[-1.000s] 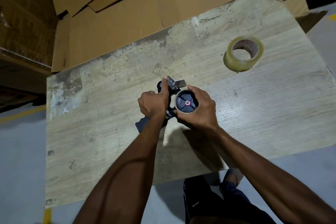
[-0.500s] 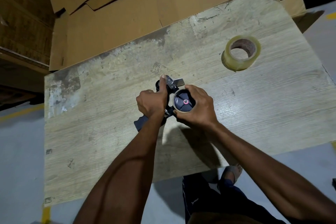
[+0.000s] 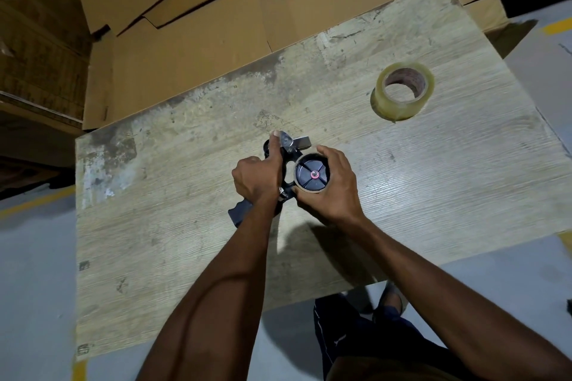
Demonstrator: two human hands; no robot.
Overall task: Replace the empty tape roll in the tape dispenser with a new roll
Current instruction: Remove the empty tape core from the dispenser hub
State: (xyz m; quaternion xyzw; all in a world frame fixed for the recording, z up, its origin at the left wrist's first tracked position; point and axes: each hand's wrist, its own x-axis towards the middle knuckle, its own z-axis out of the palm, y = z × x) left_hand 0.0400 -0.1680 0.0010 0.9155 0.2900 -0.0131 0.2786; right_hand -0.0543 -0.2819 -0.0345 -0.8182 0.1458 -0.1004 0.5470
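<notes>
The tape dispenser (image 3: 286, 168) is held on the table (image 3: 173, 241), near the middle of its surface and slightly toward the far edge. The black frame is gripped by the left hand (image 3: 255, 176); its fingers are closed around the frame, and the thumb is extended along the frame up to the metal blade end (image 3: 294, 143). The black handle (image 3: 239, 214) is seen projecting below the left hand, toward the near-left corner.

The empty tape roll (image 3: 305, 190), a thin tan core, is seated around the black spool (image 3: 312, 176), whose hub carries a pink centre. The core is enclosed by the right hand (image 3: 332, 185); its fingers are curled around the outer rim and closed on it. Whether the core is lifted off the spool at all cannot be determined.

The new roll (image 3: 402, 94), clear tape on a brown core, is laid flat near the far-right corner of the table, well apart from both hands.

Flattened cardboard sheets (image 3: 198, 40) are stacked beyond the far edge. A grey floor (image 3: 34, 288) is visible past the left and near edges
</notes>
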